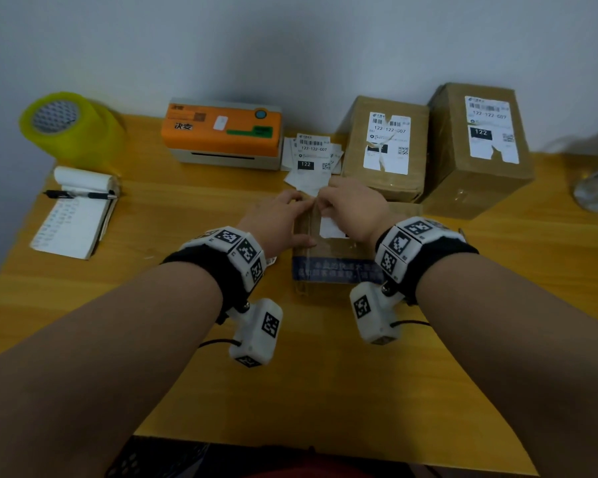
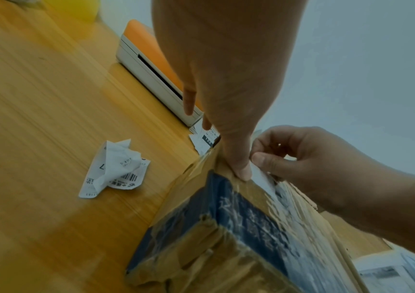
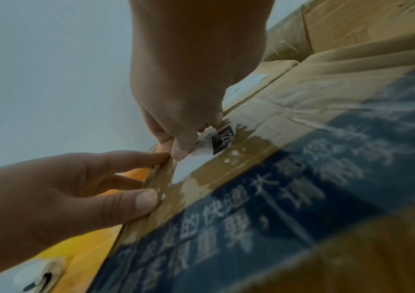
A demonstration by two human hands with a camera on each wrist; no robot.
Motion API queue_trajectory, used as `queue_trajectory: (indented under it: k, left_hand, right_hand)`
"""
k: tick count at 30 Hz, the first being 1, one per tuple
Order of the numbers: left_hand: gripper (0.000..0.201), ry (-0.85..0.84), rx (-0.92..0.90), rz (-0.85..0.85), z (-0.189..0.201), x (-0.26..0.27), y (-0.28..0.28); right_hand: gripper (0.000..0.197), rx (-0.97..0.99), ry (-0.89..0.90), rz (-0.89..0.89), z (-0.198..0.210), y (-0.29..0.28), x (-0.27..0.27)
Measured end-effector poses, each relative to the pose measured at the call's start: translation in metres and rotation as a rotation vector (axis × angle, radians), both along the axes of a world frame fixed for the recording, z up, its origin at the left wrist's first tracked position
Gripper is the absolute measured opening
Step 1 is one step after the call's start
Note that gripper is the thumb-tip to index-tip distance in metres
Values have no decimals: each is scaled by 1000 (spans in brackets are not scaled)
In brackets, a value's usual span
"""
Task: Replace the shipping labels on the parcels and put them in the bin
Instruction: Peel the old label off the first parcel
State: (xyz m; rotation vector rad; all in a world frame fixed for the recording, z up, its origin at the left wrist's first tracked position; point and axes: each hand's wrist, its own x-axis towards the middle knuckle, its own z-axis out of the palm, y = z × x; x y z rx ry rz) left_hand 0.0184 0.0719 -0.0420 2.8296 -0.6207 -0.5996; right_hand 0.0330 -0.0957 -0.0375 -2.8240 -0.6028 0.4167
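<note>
A flat cardboard parcel [image 1: 335, 270] with a blue printed band lies in the middle of the wooden table [image 1: 187, 339]. A torn white remnant of its old label [image 1: 330, 227] is stuck to the top. My right hand [image 1: 353, 208] pinches the near-left corner of that old label [image 3: 191, 166] between thumb and fingertips. My left hand [image 1: 277, 215] braces the parcel's left edge, thumb [image 2: 241, 170] pressed on top and fingers nearly straight along the side. A stack of fresh labels [image 1: 313, 157] lies just beyond the hands. No bin is in view.
Two more parcels [image 1: 384, 146] [image 1: 480, 146] with torn labels stand at the back right. An orange label printer [image 1: 221, 132], a yellow tape roll [image 1: 69, 125] and a notepad with a pen [image 1: 73, 212] sit on the left. A crumpled label scrap [image 2: 116, 170] lies left of the parcel.
</note>
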Motion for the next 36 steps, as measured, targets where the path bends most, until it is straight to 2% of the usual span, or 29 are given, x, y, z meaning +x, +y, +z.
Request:
queue_trajectory:
  k: [4,6,8,12,14,16,19,22,28,36]
  left_hand:
    - [80,-2,32,3,0,0,1]
    - [79,-1,41,1,-1,-1,0]
    - [78,2,46,6,-1,-2,-1]
    - [77,24,21,19,2,-2,-2]
    - [77,26,9,18,2,-3,-2]
    - [76,31,4,22,3,-4,-3]
    - [76,40,30,35,4,-4,-4]
    - [76,37,85,50,5,-5,-7]
    - [76,40,127,61,10,-5,-11]
    - [77,49,151,55,12,-6,-14]
  right_hand:
    - [13,-119,20,55,3,4,1]
    - [10,-119,68,55,6,0,0]
    - [3,-86,120,49,8,-6,-2]
    - [9,75,140,-19,11,-12,-11]
    - [26,158,153,-72,12,-14,-14]
    - [39,110,132,-52,13,-16,-14]
    - [22,16,53,-27,13,-13,-15]
    - [17,-3,-22,-5,12,-9,-17]
    - [3,32,6,30,14,-16,-19]
    - [17,144,79,-5,19,-31,-28]
